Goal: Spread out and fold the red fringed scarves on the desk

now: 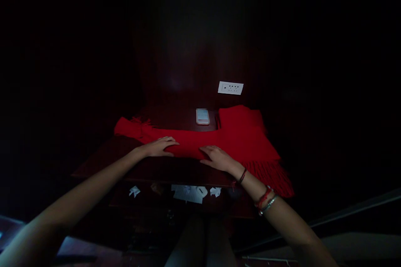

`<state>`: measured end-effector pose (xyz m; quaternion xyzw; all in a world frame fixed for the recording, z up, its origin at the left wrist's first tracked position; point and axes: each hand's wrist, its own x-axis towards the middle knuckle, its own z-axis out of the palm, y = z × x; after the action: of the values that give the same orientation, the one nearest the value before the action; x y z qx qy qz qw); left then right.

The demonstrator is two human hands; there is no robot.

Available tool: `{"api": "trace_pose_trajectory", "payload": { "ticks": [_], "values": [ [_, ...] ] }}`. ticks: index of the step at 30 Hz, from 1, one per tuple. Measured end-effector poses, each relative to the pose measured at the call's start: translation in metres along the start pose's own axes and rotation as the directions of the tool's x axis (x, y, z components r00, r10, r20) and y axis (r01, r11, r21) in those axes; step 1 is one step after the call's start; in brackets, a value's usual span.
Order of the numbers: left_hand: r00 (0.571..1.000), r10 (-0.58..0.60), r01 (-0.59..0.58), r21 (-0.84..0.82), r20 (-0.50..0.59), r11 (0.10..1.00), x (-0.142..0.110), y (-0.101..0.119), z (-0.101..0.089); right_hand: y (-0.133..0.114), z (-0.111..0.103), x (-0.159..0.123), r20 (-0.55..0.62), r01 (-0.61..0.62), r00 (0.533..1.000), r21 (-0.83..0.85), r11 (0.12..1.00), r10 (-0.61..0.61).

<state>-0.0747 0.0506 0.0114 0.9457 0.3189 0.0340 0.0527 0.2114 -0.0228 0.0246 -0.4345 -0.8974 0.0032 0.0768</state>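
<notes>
A red fringed scarf [244, 139] lies across the dark desktop, with a wide folded part on the right and a narrow strip running left. Its fringe hangs toward the front right, and more fringe shows at the left end. My left hand [159, 147] rests on the front edge of the narrow strip, fingers stretched out and apart. On the same strip, farther right, my right hand [217, 157] lies with its fingers extended and thumb apart. Neither hand grips the cloth. Between the two hands the strip lies flat.
Behind the scarf lies a small pale rectangular item [202, 116]. A white socket plate [231, 88] is on the back wall. Under the desktop [147, 171], a shelf or open drawer holds crumpled paper [134, 192], a paper sheet [181, 194] and a small white object [202, 192]. The surroundings are very dark.
</notes>
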Motion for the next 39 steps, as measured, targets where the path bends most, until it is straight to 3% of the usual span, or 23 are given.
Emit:
{"api": "trace_pose_trajectory", "payload": {
  "ticks": [4,9,13,15,19,26,30,33,36,39],
  "values": [
    [1.0,-0.019,0.017,0.194,0.009,0.981,0.007,0.001,0.0,-0.013,0.015,0.007,0.054,-0.079,0.995,-0.112,0.991,0.085],
    [0.997,-0.028,0.04,0.201,-0.066,0.979,0.009,-0.003,-0.009,0.013,0.018,0.007,-0.023,-0.152,0.988,0.015,0.988,0.152],
    [0.991,0.018,0.006,0.175,-0.131,0.984,0.006,-0.002,-0.023,0.029,0.016,0.004,-0.188,-0.041,0.979,0.213,0.976,0.082],
    [0.992,0.043,-0.017,0.217,-0.118,0.976,0.005,-0.001,-0.029,0.03,0.015,0.0,-0.198,0.032,0.98,0.24,0.97,0.017],
    [0.99,0.068,-0.036,0.245,-0.125,0.969,0.003,0.002,-0.038,0.025,0.011,-0.009,-0.173,0.098,0.982,0.13,0.987,-0.075],
    [0.976,0.011,0.011,0.097,-0.218,0.995,0.001,-0.003,-0.041,0.025,0.011,-0.026,-0.167,0.032,0.984,-0.174,0.984,-0.062],
    [0.982,-0.04,0.054,0.072,-0.186,0.996,0.0,-0.018,-0.042,0.033,0.014,-0.03,-0.198,-0.054,0.98,-0.19,0.98,0.015],
    [0.983,-0.074,0.092,0.105,-0.166,0.99,0.003,-0.024,-0.036,0.041,0.013,-0.03,-0.203,-0.119,0.975,-0.113,0.986,0.094],
    [0.987,-0.068,0.096,0.196,-0.146,0.976,0.015,-0.008,-0.021,0.049,0.008,-0.029,-0.195,-0.165,0.966,0.035,0.986,0.169],
    [0.987,-0.015,0.053,0.24,-0.158,0.969,0.036,0.031,-0.002,0.053,0.0,-0.027,-0.159,-0.185,0.966,0.132,0.974,0.205]
  ]
}}
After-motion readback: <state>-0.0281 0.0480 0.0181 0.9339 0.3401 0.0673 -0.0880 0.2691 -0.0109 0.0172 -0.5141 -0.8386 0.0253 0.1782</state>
